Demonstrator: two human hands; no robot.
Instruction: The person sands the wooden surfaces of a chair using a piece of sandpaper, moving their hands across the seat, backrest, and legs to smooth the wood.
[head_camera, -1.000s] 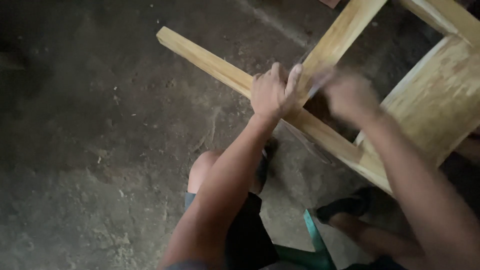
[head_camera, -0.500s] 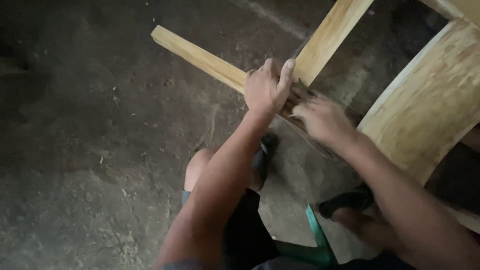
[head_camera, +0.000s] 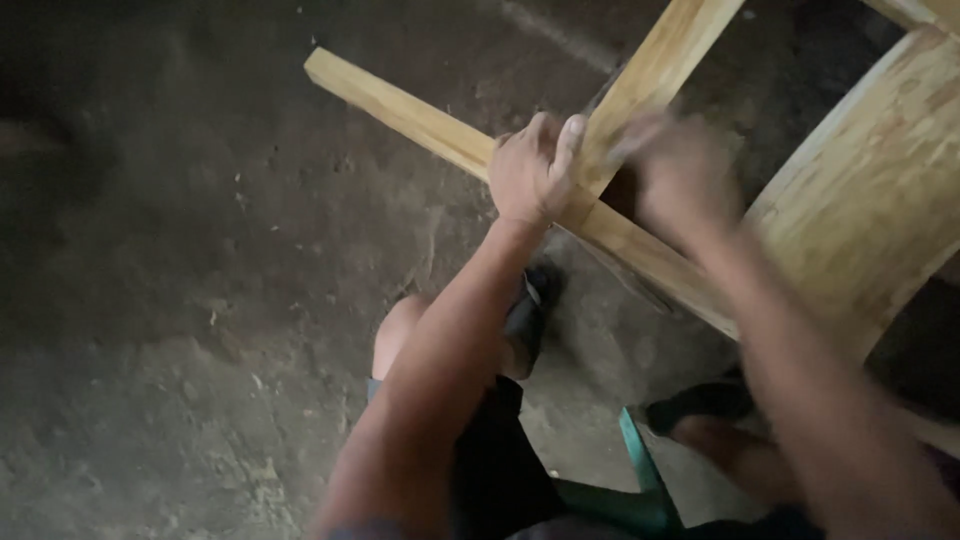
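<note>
The wooden frame, pale yellow and unfinished, lies across the upper right of the frame on the dark concrete floor. One long rail runs from the upper left down toward the right, and a second rail crosses it near the upper middle. A broad curved panel fills the right edge.

The wood looks stiff and hard, and the whole piece is probably rather heavy and awkward, so it would be better held by the rails near the joint, where a hand can close around the square section. The surface seems dry and rough, not slippery.

The left hand sits at the crossing of the two rails, in the upper middle. Its fingers are curled over the long rail and pressed against it, with the forearm coming up from the lower middle.

The right hand is just to the right of the joint and is blurred. One cannot tell if it is closed on something or only touches the wood. Its forearm enters from the lower right corner.

Below, a knee, a dark sandal and a green strip are visible.
</note>
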